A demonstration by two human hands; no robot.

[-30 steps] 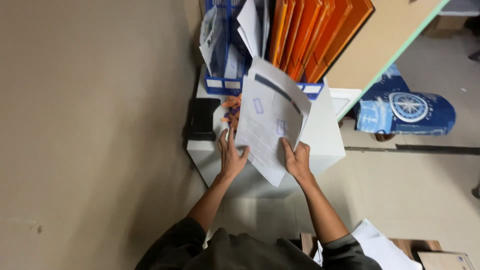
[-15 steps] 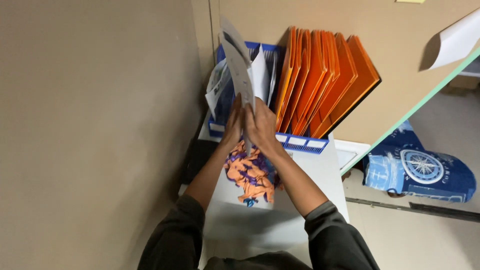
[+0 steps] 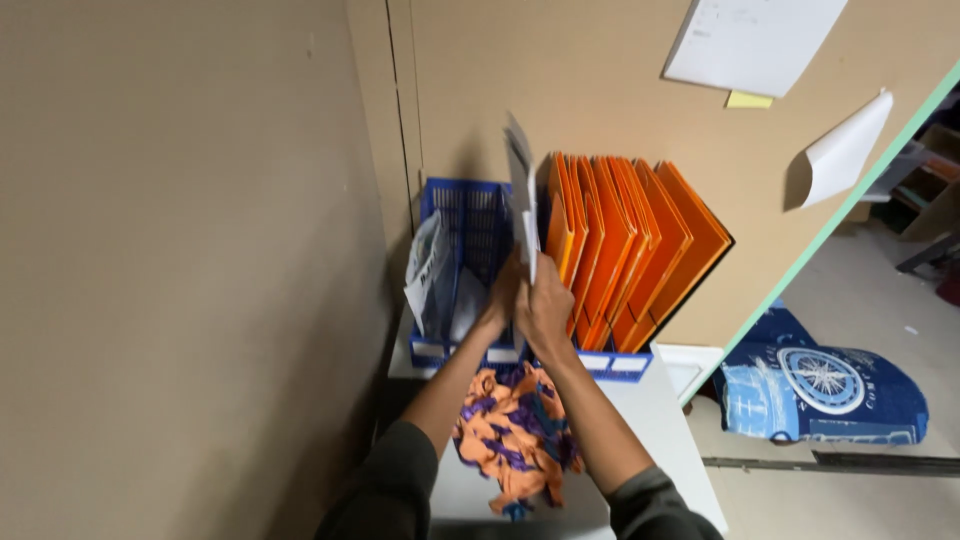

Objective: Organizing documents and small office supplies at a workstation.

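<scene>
Two hands meet over the blue file rack at the back of the white table. Furthest left stands the bare tan wall. Next comes the rack's left slot, where a crumpled grey-white paper sags outward. The left hand is closed against the lower edge of an upright sheaf of white papers, fingers pressed to it; the right hand clamps the same sheaf from the other side, thumb and fingers pinching it. The papers stand edge-on, between the blue slot and the row of orange folders, their lower edge hidden behind the hands.

Risks, as I judge them: the sheaf is thin and tall, so its top could bend and catch on the nearest orange folder. The loose sheets could fan apart if the pinch slackens. The sagging paper on the left might be knocked out of its slot by the left wrist. The orange and purple cloth beneath the forearms could be dragged off the table.
</scene>
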